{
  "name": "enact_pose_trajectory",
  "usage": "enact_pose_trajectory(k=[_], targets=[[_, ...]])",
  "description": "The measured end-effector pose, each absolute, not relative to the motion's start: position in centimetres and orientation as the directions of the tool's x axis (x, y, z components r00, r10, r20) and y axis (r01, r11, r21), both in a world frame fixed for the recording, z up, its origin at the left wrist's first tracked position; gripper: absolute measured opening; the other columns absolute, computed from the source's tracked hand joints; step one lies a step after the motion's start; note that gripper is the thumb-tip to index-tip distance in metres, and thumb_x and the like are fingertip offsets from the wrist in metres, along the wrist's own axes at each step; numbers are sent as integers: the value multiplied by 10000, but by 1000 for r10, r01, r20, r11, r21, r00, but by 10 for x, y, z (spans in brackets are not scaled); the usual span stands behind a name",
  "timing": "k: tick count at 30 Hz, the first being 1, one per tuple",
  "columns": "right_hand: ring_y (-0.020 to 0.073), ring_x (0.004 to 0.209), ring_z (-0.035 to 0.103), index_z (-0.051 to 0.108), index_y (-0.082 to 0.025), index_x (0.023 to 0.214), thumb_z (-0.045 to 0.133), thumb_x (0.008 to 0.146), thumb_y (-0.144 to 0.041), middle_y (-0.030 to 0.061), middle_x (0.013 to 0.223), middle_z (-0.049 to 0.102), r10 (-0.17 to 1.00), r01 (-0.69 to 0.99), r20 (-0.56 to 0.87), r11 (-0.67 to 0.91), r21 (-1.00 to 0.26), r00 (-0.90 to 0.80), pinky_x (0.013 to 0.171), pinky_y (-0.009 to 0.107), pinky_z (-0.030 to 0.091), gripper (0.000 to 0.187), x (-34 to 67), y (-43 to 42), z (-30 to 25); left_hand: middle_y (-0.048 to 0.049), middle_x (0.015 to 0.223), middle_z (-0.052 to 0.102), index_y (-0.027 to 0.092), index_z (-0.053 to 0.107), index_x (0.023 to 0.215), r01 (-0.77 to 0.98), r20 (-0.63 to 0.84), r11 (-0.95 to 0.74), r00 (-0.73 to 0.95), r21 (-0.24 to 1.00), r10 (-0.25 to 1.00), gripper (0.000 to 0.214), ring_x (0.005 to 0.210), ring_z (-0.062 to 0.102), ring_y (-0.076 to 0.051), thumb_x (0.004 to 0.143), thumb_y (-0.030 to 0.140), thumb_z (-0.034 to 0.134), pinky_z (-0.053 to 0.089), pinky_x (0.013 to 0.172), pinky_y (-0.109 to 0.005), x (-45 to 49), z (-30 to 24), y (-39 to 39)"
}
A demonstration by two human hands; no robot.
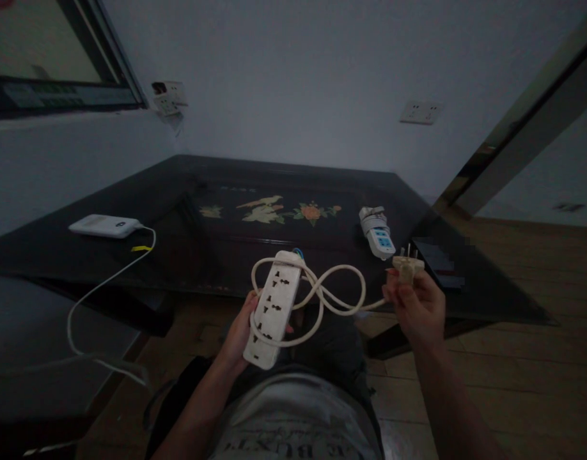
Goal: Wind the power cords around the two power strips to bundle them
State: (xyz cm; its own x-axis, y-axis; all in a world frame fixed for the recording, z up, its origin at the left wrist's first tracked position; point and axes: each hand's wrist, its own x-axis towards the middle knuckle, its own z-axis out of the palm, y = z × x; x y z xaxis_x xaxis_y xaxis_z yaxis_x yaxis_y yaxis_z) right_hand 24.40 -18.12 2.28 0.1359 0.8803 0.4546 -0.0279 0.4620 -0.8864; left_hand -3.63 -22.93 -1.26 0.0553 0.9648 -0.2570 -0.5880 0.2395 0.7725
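Observation:
My left hand (238, 332) is closed round a cream power strip (273, 306), held upright with its sockets facing me. Its cream cord (322, 297) loops in a figure of eight between my hands. My right hand (415, 306) pinches the cord's plug (408, 265), prongs pointing up. Both hands hover over my lap, just in front of a dark low table (226, 191).
On the table lie a white-and-blue power strip with its cord wound up (377, 233), a white flat device (104, 225) with a white cable (106, 284) trailing off the left edge, and dark objects (437, 259) at the right. Wall sockets (421, 112) (167, 97) sit behind. Wooden floor lies to the right.

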Motion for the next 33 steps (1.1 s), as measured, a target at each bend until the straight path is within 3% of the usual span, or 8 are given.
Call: enact_pose_trajectory(k=[4,7,11,16,19,22,27,33], targets=[[179,622,610,694,-246,949,676,788,-345,59,819,686,837,135,546,538,-832,34,568,338,512,190,243,-196,22,-45,752,710,180,455,1012,-585,-280,223,-7,780,960,348,562,696,-247,825,444,584,523,439,-296,-35,-14,-227],[241,733,661,715,-261,874,681,781,-311,60,812,703,778,302,620,618,-726,-101,646,390,550,111,240,-207,27,-51,769,709,177,459,1010,-579,-285,223,-18,784,958,383,570,697,-243,810,468,605,523,444,-295,-35,-14,-226],[227,620,634,709,-282,850,634,820,-293,41,695,678,671,331,700,736,-591,-242,566,361,532,82,228,-221,43,-11,792,695,217,425,990,-548,-236,157,-76,821,969,405,592,702,-226,753,416,686,537,477,-283,-35,-11,-228],[184,604,623,654,-285,1075,552,892,-262,27,699,672,537,284,728,844,-455,-426,536,291,504,211,194,-237,59,10,816,675,251,386,1016,-512,-202,137,-72,848,977,462,584,695,-215,725,395,715,542,483,-292,-31,-11,-228],[157,601,603,622,-232,1136,492,935,-250,35,696,663,473,280,714,881,-381,-517,523,251,490,240,169,-242,58,32,833,653,268,372,1015,-484,-189,112,-113,868,975,474,523,657,-167,721,397,721,507,459,-254,-29,-13,-226],[155,624,595,622,-182,1120,439,960,-251,51,708,654,491,326,670,871,-368,-556,544,248,500,253,154,-240,50,45,809,626,259,401,995,-415,-156,83,-148,906,977,413,547,624,-134,747,404,698,471,487,-216,-28,-15,-225],[180,704,619,633,-184,1088,419,965,-311,63,761,655,571,413,619,820,-397,-539,603,283,522,277,146,-225,38,55,710,569,223,510,880,-290,-64,18,-150,957,987,233,654,559,-124,765,324,687,441,603,-195,-25,-16,-229],[229,814,595,668,-159,1019,496,928,-319,104,870,669,573,455,631,814,-362,-523,700,369,517,252,134,-212,35,-6,927,646,212,611,927,-246,-19,-18,-147,969,989,224,974,573,-199,734,279,701,422,889,-252,-15,-9,-232]])
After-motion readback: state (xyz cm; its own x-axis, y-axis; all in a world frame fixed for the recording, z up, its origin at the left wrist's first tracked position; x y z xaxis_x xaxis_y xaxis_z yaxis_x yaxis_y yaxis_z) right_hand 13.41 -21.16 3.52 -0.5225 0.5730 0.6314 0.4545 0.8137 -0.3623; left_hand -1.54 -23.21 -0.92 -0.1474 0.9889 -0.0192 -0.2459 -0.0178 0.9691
